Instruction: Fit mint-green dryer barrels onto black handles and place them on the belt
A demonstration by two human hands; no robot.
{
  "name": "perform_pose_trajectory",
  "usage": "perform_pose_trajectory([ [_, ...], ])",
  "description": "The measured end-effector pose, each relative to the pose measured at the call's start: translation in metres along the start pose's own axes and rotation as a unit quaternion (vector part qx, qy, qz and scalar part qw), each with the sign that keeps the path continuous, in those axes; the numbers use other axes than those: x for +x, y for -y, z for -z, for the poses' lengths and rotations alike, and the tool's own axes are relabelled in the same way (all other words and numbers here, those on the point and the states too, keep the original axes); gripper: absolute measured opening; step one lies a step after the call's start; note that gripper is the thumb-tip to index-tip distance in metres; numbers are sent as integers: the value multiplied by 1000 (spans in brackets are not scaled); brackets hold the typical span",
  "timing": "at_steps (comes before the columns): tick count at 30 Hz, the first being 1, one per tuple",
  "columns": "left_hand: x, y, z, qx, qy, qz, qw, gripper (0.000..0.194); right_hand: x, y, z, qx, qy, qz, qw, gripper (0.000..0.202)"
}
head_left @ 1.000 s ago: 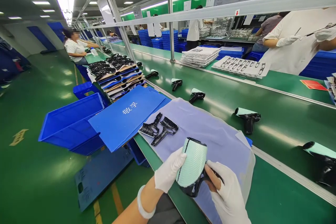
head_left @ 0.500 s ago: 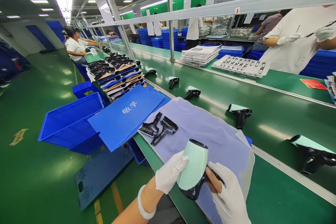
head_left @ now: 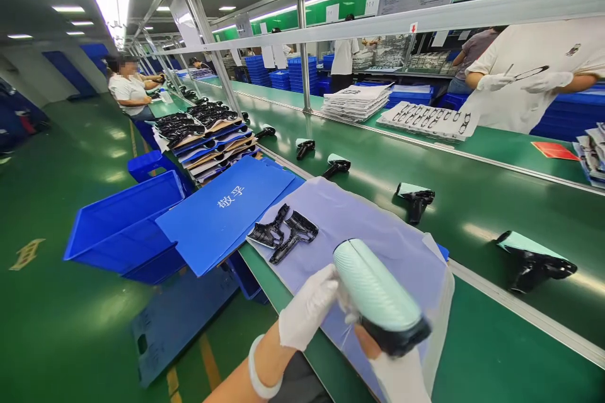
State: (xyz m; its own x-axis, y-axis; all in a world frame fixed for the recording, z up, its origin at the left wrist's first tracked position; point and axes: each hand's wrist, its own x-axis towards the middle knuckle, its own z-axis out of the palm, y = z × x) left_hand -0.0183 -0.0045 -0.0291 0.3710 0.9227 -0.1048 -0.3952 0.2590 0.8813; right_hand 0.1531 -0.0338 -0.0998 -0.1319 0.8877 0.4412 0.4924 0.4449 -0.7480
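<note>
A mint-green and black hair dryer (head_left: pixel 378 286) is tilted in my hands above the lilac cloth, its black end towards the lower right. My right hand (head_left: pixel 394 365), in a white glove with bare fingertips, is closed around it from below; the dryer covers most of those fingers and the handle. At its left side my left hand (head_left: pixel 312 302), also gloved, has its fingers bent against the dryer's edge, slightly blurred. Two black hair dryer shell halves (head_left: pixel 293 234) lie on the cloth (head_left: pixel 368 214), beyond my left hand.
Several mint-and-black hair dryers (head_left: pixel 416 200) lie along the green conveyor belt (head_left: pixel 454 233). Left of the cloth are blue sheets (head_left: pixel 231 198), a blue bin (head_left: pixel 127 214) and stacked trays of black parts (head_left: pixel 208 132). Across the line, a co-worker (head_left: pixel 534 69) holds a thin black part.
My right hand has turned the dryer from upright to a slant, its black end now lower right. My left hand has slid to its edge. Dryers on the belt have shifted left.
</note>
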Motion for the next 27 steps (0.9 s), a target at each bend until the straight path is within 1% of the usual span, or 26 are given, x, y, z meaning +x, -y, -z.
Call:
perform_pose_trajectory([
  [1, 0, -4, 0, 23, 7, -21, 1000, 75, -3, 6, 4, 94, 25, -63, 993, 39],
  [2, 1, -7, 0, 50, 12, -41, 998, 82, -5, 11, 9, 195, 52, -130, 971, 45],
  [4, 3, -13, -1, 118, 11, -81, 990, 92, -9, 20, 18, 359, 96, -244, 896, 55],
  [5, 4, -16, -2, 154, 10, -99, 983, 93, -10, 23, 21, 412, 109, -286, 859, 57],
  [7, 6, -20, -4, 221, 11, -136, 966, 91, -12, 29, 23, 477, 122, -349, 798, 54],
  [8, 7, -22, -5, 246, 14, -151, 957, 91, -12, 31, 21, 520, 128, -381, 753, 51],
  [9, 7, -24, -7, 263, 18, -161, 951, 91, -13, 32, 18, 561, 128, -402, 712, 48],
  [10, 8, -25, -8, 279, 22, -168, 945, 90, -14, 33, 14, 590, 122, -405, 688, 45],
  [11, 8, -26, -9, 296, 24, -174, 939, 87, -16, 32, 10, 603, 117, -391, 686, 43],
  [12, 9, -27, -9, 314, 23, -179, 932, 83, -18, 30, 5, 604, 115, -365, 699, 41],
  [15, 8, -29, -8, 352, 9, -194, 916, 72, -25, 21, -5, 569, 128, -279, 763, 44],
  [16, 7, -29, -7, 346, 7, -198, 917, 71, -26, 18, -6, 560, 131, -260, 776, 46],
  [18, 6, -28, -5, 298, 20, -211, 931, 72, -27, 14, -6, 550, 119, -247, 789, 51],
  [20, 4, -26, -4, 240, 31, -221, 945, 68, -25, 14, 0, 546, 102, -257, 791, 66],
  [21, 3, -25, -3, 221, 28, -221, 949, 67, -24, 13, 4, 543, 99, -263, 792, 72],
  [22, 2, -23, -2, 211, 20, -217, 953, 67, -23, 13, 8, 532, 102, -262, 799, 75],
  [23, 2, -21, -1, 208, 12, -208, 956, 67, -22, 13, 13, 512, 112, -249, 814, 76],
  [25, 2, -17, 0, 191, 3, -188, 963, 68, -23, 11, 19, 452, 134, -219, 854, 77],
  [27, 2, -14, 1, 165, 7, -175, 971, 64, -25, 9, 21, 389, 142, -200, 888, 75],
])
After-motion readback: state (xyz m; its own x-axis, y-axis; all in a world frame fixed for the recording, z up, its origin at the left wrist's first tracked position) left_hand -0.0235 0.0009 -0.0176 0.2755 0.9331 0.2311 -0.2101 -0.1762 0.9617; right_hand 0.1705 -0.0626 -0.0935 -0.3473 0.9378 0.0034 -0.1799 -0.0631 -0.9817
